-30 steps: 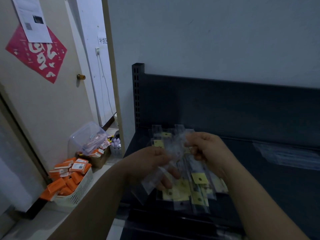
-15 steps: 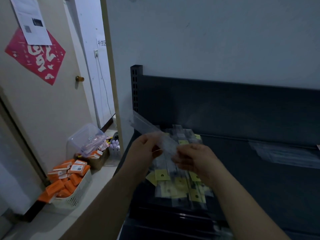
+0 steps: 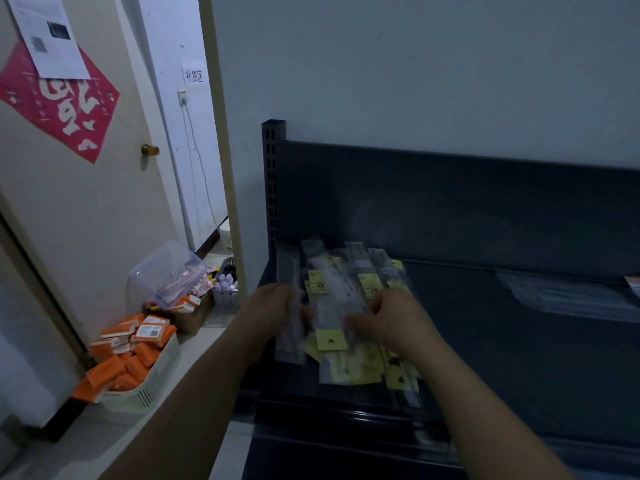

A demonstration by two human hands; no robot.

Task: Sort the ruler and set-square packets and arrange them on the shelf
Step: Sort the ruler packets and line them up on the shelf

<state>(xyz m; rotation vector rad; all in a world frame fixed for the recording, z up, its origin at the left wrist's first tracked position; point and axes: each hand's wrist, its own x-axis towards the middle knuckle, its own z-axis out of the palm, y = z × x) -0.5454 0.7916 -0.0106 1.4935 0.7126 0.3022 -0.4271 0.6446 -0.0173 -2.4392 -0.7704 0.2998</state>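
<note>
Down at the front-left corner of the shelf, the left hand has its fingers wrapped round a clear packet. Just right of it, the right hand sits curled on the yellow-carded pile; can't tell if it's pinching one. I'd lay the clear one flat left of the pile, edges squared, and pin the pile so it doesn't fan out. Further right lies another clear stack. Off left, a basket of orange boxes is out of the way.
</note>
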